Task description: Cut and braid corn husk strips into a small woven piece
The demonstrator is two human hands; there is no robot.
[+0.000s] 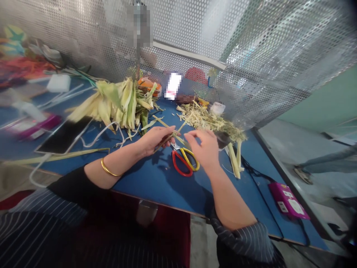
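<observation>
scissors (184, 160), tips hidden near left hand (159, 138)

So you've got a blue table (152, 184) with a perforated metal screen (192, 24) running along its far edge, bright patches of light all over it and a pale rail (189, 55) crossing at a slant. Past the right edge you've got grey floor (287, 136) and a plain pale-green wall (329, 96), plus more floor below the near edge.
</observation>
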